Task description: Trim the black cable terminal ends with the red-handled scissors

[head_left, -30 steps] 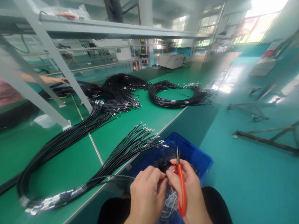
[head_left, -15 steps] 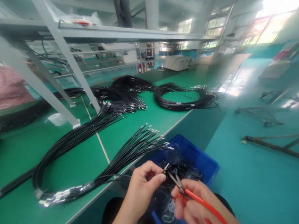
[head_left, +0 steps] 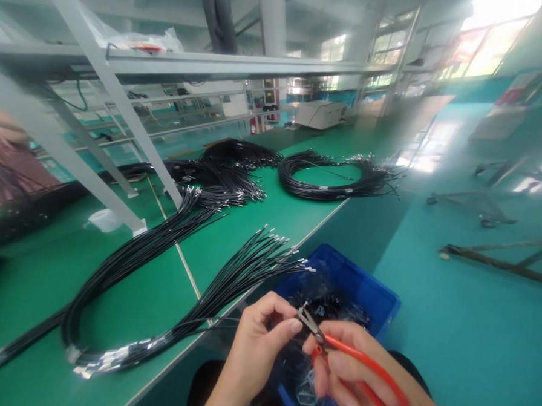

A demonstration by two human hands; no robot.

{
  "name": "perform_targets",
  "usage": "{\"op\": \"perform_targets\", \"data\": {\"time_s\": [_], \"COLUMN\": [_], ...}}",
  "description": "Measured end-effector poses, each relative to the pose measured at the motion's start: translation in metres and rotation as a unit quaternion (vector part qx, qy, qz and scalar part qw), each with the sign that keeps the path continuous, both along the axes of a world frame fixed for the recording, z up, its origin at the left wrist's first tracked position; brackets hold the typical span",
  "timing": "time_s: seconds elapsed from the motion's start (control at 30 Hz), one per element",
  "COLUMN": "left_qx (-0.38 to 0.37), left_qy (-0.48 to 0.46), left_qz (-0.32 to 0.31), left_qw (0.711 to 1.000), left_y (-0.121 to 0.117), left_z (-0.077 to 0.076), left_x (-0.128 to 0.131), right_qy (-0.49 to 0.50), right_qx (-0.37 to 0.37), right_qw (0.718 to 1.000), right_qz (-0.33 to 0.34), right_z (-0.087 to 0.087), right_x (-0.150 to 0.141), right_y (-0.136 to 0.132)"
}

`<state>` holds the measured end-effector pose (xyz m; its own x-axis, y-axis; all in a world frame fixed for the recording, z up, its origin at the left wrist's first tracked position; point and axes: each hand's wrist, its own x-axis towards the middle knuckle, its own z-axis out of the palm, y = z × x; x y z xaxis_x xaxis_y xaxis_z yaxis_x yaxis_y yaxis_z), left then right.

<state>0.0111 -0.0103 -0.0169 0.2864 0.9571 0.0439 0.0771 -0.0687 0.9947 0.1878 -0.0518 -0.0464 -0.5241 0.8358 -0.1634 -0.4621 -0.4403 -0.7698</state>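
My left hand (head_left: pixel 264 333) pinches the end of a black cable (head_left: pixel 222 321) between thumb and forefinger, above a blue bin. My right hand (head_left: pixel 348 367) is wrapped round red-handled scissors (head_left: pixel 367 359), whose narrow metal blades reach the tip of the held cable end beside my left fingertips. That cable runs back to a bundle of black cables (head_left: pixel 230 279) on the green bench. Pale tips fan out at the bundle's near end, and shiny clear wrap (head_left: pixel 122 356) binds its bend.
The blue bin (head_left: pixel 379 293) below my hands holds clear plastic and dark bits. On the green bench (head_left: pixel 152 294) lie a coiled cable bundle (head_left: pixel 319 190) and darker cable piles (head_left: pixel 237 153). Shelf posts (head_left: pixel 133 135) rise at left. Behind them is a person in pink (head_left: pixel 14 165).
My right hand has moved the scissors left and up, bringing the blades onto the cable tip; they are closer together now. My left hand stays nearly still. The person in pink has shifted.
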Motion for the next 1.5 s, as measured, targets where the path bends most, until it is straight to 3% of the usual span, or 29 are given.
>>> {"op": "perform_targets", "data": {"time_s": [0.2, 0.37, 0.53, 0.6, 0.73, 0.83, 0.9, 0.97, 1.0, 1.07, 1.13, 1.2, 1.27, 1.33, 1.37, 1.43, 1.5], "left_qx": [0.008, 0.021, 0.009, 0.000, -0.032, -0.051, -0.010, 0.089, 0.164, 0.203, 0.220, 0.237, 0.254, 0.262, 0.264, 0.237, 0.215], "left_qy": [0.003, 0.013, 0.016, 0.016, -0.003, -0.014, 0.059, 0.217, 0.316, 0.385, 0.412, 0.431, 0.439, 0.460, 0.474, 0.546, 0.568], "left_qz": [0.004, 0.011, 0.012, 0.011, 0.005, -0.004, -0.018, -0.042, -0.067, -0.077, -0.079, -0.081, -0.086, -0.057, -0.025, 0.116, 0.182], "left_qw": [1.000, 1.000, 1.000, 1.000, 0.999, 0.999, 0.998, 0.971, 0.932, 0.897, 0.881, 0.867, 0.857, 0.846, 0.840, 0.795, 0.773], "left_y": [0.000, 0.000, 0.001, 0.002, 0.005, 0.004, 0.000, -0.007, -0.011, -0.018, -0.025, -0.031, -0.034, -0.030, -0.026, -0.014, 0.000], "left_z": [0.000, 0.000, -0.003, -0.003, -0.001, -0.003, -0.009, -0.022, -0.030, -0.048, -0.063, -0.069, -0.064, -0.048, -0.039, -0.022, -0.013], "left_x": [-0.002, -0.001, -0.001, -0.003, -0.008, -0.007, -0.002, 0.007, 0.012, 0.021, 0.025, 0.024, 0.015, -0.004, -0.016, -0.041, -0.063], "right_qy": [-0.002, -0.030, -0.178, -0.186, -0.137, -0.117, -0.121, -0.157, -0.188, -0.260, -0.338, -0.416, -0.460, -0.451, -0.444, -0.426, -0.404], "right_qx": [-0.008, -0.007, -0.015, 0.002, 0.044, 0.037, 0.025, 0.030, 0.042, 0.081, 0.122, 0.158, 0.179, 0.174, 0.167, 0.148, 0.121], "right_qw": [1.000, 0.999, 0.983, 0.981, 0.990, 0.992, 0.990, 0.977, 0.964, 0.931, 0.900, 0.871, 0.854, 0.865, 0.872, 0.886, 0.902], "right_qz": [0.001, 0.019, 0.046, 0.054, 0.016, -0.018, -0.062, -0.140, -0.183, -0.244, -0.247, -0.208, -0.166, -0.135, -0.125, -0.110, -0.091], "right_z": [-0.002, 0.008, 0.012, 0.010, 0.009, 0.013, 0.015, 0.015, 0.013, 0.008, -0.001, -0.013, -0.029, -0.046, -0.054, -0.070, -0.084], "right_x": [-0.002, -0.002, -0.001, 0.001, 0.005, 0.005, 0.005, 0.004, 0.002, -0.003, -0.012, -0.023, -0.033, -0.040, -0.042, -0.047, -0.053], "right_y": [0.004, 0.005, 0.007, 0.007, 0.006, 0.004, 0.002, 0.001, 0.002, 0.005, 0.012, 0.020, 0.027, 0.030, 0.030, 0.023, 0.011]}}
